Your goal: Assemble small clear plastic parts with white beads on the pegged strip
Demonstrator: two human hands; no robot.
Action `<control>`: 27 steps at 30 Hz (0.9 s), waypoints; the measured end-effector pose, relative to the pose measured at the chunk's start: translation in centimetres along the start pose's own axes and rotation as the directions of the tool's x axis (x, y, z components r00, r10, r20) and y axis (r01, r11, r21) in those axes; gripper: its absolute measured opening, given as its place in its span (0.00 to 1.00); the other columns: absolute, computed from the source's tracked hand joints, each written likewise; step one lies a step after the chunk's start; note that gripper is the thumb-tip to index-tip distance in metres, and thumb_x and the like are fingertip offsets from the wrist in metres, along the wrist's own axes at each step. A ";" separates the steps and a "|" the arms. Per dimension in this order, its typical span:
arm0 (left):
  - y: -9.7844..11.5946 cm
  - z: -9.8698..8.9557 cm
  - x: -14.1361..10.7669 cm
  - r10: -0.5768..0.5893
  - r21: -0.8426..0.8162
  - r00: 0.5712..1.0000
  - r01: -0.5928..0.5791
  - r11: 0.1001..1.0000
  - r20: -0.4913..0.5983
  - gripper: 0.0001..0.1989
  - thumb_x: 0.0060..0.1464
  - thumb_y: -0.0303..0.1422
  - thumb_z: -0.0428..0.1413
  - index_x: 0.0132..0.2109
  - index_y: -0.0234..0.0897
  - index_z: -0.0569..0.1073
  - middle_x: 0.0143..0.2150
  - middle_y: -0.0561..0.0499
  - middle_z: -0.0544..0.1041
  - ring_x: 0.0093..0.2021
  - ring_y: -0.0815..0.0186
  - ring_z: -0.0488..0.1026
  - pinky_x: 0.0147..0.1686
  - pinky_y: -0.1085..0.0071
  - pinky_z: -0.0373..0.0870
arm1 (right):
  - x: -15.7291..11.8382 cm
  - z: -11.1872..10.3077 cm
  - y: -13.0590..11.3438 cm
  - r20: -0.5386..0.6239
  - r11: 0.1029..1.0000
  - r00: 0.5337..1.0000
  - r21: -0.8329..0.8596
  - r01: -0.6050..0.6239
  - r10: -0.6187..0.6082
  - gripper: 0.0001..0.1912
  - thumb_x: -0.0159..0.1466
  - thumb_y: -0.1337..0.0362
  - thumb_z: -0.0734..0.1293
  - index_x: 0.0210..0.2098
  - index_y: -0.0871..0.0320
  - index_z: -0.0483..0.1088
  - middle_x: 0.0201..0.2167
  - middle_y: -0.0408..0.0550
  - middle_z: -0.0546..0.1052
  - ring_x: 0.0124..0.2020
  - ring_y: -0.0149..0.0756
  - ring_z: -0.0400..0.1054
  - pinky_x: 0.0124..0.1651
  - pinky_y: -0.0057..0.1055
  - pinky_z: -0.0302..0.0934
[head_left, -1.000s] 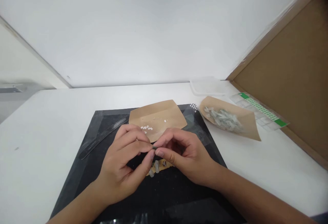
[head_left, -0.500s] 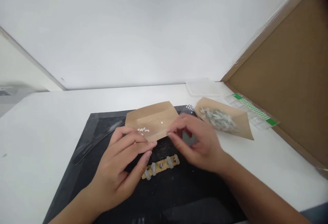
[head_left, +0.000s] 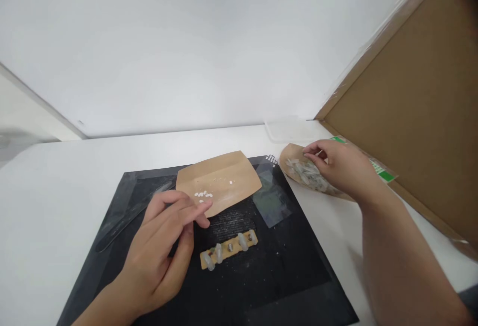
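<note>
My right hand (head_left: 332, 164) is over a brown paper (head_left: 289, 153) that bears a heap of pale, translucent slivers (head_left: 308, 172). Its thumb and index fingertip are pinched close together; anything between them is too small to make out. With fingers apart and the index stretched out, my left hand (head_left: 166, 246) hovers above the black mat, holding nothing visible. Close to its fingertips lies another brown paper (head_left: 239, 166) with small white flakes (head_left: 203, 194). Right of the left hand, a narrow tan strip (head_left: 224, 251) carries several translucent pieces and small shiny metallic bits.
The black mat (head_left: 284, 271) covers much of the white table (head_left: 89, 154). A dark, flat, blade-like tool (head_left: 119, 229) lies at its left. Small white squares (head_left: 272, 159) sit at the mat's back right corner. Behind are a clear tray (head_left: 287, 129) and a cardboard panel (head_left: 407, 102).
My right hand has moved from the flake paper to the heap of slivers at the right. My left hand has shifted slightly left and down, off the paper's edge.
</note>
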State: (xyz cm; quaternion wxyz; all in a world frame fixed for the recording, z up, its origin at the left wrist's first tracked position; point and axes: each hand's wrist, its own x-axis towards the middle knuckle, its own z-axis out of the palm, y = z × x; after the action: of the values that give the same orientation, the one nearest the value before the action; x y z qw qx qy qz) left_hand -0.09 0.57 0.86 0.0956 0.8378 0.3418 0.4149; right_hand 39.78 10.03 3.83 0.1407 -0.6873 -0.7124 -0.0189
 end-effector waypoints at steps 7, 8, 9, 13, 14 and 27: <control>-0.4 -0.1 -0.4 0.012 -0.009 1.000 -0.012 1.000 0.017 0.31 0.60 0.13 0.48 0.67 0.37 0.70 0.43 0.47 0.80 0.49 0.57 0.73 0.52 0.55 0.70 | -0.3 -0.2 1.5 0.135 0.995 0.986 -0.004 -0.101 0.100 0.09 0.67 0.56 0.67 0.40 0.51 0.78 0.37 0.50 0.83 0.35 0.45 0.75 0.33 0.36 0.58; -0.4 0.0 -0.5 0.006 -0.014 1.000 -0.005 1.000 0.020 0.31 0.60 0.13 0.48 0.67 0.37 0.69 0.43 0.47 0.79 0.49 0.57 0.72 0.52 0.55 0.70 | -0.3 -0.3 1.5 0.177 0.994 0.978 -0.004 -0.110 0.109 0.10 0.66 0.54 0.69 0.39 0.52 0.78 0.35 0.50 0.83 0.34 0.44 0.74 0.32 0.35 0.58; -0.4 0.0 -0.6 -0.010 -0.022 1.000 0.010 1.000 0.022 0.31 0.60 0.14 0.48 0.67 0.38 0.69 0.43 0.46 0.79 0.49 0.57 0.72 0.51 0.55 0.70 | -0.4 -0.3 1.5 0.211 0.994 0.971 -0.003 -0.111 0.109 0.11 0.65 0.53 0.70 0.38 0.52 0.78 0.34 0.50 0.82 0.33 0.44 0.74 0.32 0.35 0.58; -0.3 0.0 -1.0 -0.060 -0.050 0.998 0.061 0.997 0.031 0.32 0.58 0.14 0.47 0.65 0.40 0.70 0.44 0.47 0.79 0.50 0.56 0.71 0.50 0.55 0.71 | -0.6 -0.2 0.9 0.275 0.995 0.956 -0.023 -0.099 0.102 0.19 0.61 0.45 0.73 0.40 0.53 0.79 0.36 0.53 0.82 0.33 0.44 0.74 0.31 0.35 0.59; -0.3 -0.1 -1.1 -0.056 -0.051 0.998 0.058 0.997 0.030 0.32 0.57 0.14 0.47 0.65 0.40 0.71 0.43 0.47 0.79 0.49 0.56 0.71 0.51 0.55 0.71 | -0.6 -0.1 0.7 0.281 0.994 0.954 -0.033 -0.100 0.105 0.21 0.59 0.44 0.74 0.41 0.54 0.79 0.37 0.53 0.82 0.34 0.45 0.74 0.31 0.35 0.59; 0.0 -0.5 -0.8 -0.015 -0.011 1.000 0.015 1.000 0.017 0.29 0.56 0.14 0.47 0.59 0.42 0.72 0.41 0.50 0.80 0.49 0.57 0.71 0.51 0.57 0.69 | -0.3 2.5 -0.1 0.240 0.978 0.953 -0.143 -0.154 0.186 0.20 0.60 0.45 0.73 0.46 0.48 0.79 0.52 0.50 0.81 0.45 0.50 0.77 0.38 0.37 0.63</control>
State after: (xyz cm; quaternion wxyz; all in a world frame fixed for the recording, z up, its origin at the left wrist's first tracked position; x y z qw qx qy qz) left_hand -0.81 0.01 0.63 0.1062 0.8381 0.3451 0.4090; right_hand 39.28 10.27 1.39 0.0077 -0.7503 -0.6600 0.0372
